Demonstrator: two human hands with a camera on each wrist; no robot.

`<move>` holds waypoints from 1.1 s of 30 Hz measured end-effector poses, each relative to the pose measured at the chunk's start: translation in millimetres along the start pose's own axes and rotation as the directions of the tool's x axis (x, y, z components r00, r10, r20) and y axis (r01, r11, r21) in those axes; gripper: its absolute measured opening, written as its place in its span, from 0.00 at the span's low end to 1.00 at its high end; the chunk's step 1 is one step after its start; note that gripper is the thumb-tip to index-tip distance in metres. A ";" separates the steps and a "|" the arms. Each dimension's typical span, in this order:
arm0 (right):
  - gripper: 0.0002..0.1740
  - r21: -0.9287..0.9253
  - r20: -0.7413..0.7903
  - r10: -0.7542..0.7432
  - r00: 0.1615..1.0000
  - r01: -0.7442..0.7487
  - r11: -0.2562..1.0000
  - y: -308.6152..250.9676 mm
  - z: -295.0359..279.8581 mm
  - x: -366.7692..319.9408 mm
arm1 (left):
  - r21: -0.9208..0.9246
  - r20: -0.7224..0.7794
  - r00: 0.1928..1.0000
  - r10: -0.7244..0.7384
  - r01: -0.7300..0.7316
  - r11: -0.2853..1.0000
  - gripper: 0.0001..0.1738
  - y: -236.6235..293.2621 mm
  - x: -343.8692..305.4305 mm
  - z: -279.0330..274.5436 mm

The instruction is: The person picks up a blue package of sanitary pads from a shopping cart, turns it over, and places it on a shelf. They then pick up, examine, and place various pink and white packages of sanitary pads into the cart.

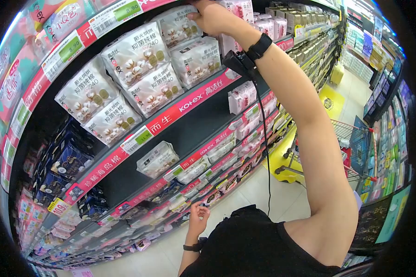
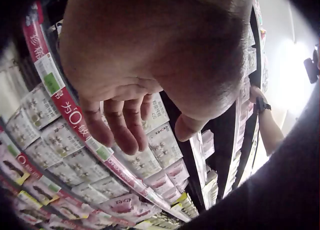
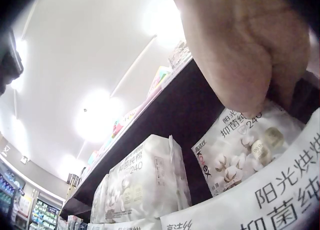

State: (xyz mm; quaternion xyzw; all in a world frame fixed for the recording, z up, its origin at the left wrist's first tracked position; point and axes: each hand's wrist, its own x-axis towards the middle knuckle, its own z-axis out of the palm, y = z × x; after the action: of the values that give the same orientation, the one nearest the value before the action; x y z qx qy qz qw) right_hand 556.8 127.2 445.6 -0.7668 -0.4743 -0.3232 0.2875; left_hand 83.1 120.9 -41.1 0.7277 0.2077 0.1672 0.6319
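In the head view my right hand [image 1: 212,18] is at the top of a white Kotex package [image 1: 178,27] on the upper shelf. The right wrist view has the thumb side of that hand [image 3: 245,49] over the top edge of the tilted package [image 3: 240,155], pinching it; the far fingertips are hidden. Other white packages [image 1: 136,55] stand stacked beside it. My left hand [image 1: 199,216] hangs low near the lower shelves, fingers loosely curled, holding nothing. The left wrist view shows this hand [image 2: 145,64] in front of shelved packages [image 2: 165,145].
A pink shelf edge [image 1: 189,104] runs below the stacked packages. One white package [image 1: 158,159] lies on the shelf beneath, with dark blue packages [image 1: 71,159] at the left. A shopping cart [image 1: 351,152] stands behind the right arm. A black cable [image 1: 265,138] hangs from the right wrist.
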 end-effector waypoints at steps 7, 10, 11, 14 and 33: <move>0.24 0.105 -0.011 0.036 0.999 -0.035 0.994 10.0 8.8 7.6 | 0.003 -0.010 1.000 -0.015 0.015 1.000 0.27 2.8 -4.6 4.0; 0.25 0.108 -0.028 0.033 0.999 -0.030 0.994 11.1 11.5 9.7 | 0.004 -0.010 0.999 -0.032 0.032 0.999 0.26 3.2 -4.5 3.2; 0.25 0.102 -0.036 0.023 0.999 -0.020 0.995 11.4 12.5 10.8 | 0.013 -0.007 1.000 -0.027 0.027 1.000 0.26 2.3 -4.2 2.4; 0.26 0.077 0.002 0.021 1.000 -0.021 0.997 14.1 15.8 15.3 | 0.021 -0.004 1.000 -0.024 0.024 1.000 0.26 -0.6 -3.1 1.9; 0.26 0.055 0.044 -0.103 0.994 0.101 0.993 17.3 32.5 22.9 | 0.075 0.025 0.998 -0.059 0.057 0.996 0.19 -3.4 2.1 4.8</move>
State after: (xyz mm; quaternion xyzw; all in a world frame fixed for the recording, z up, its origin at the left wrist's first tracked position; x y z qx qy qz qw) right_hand 587.6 157.2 440.5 -0.7411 -0.5279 -0.3066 0.2795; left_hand 87.1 118.4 -45.1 0.7466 0.2262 0.1313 0.6118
